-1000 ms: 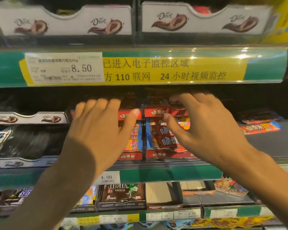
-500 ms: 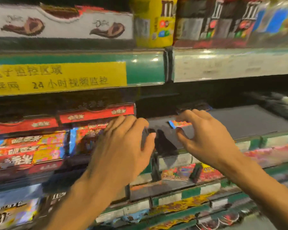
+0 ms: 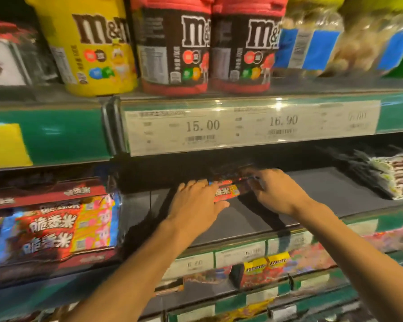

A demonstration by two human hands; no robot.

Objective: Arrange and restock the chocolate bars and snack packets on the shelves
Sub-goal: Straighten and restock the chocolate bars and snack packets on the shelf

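Red-wrapped chocolate bar (image 3: 227, 191) on dark shelf (image 3: 323, 189), pinched at its end by right hand (image 3: 273, 191), flat-fingered left hand (image 3: 196, 201) alongside.

Price labels (image 3: 249, 126) in top shelf's edge strip; yellow sign (image 3: 5, 145) at left on same strip.

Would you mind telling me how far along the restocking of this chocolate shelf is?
Done: the red display box on the left looks full of bars. In hand: both the left hand and the right hand are on loose bars on the dark shelf. Left: that shelf is mostly bare.
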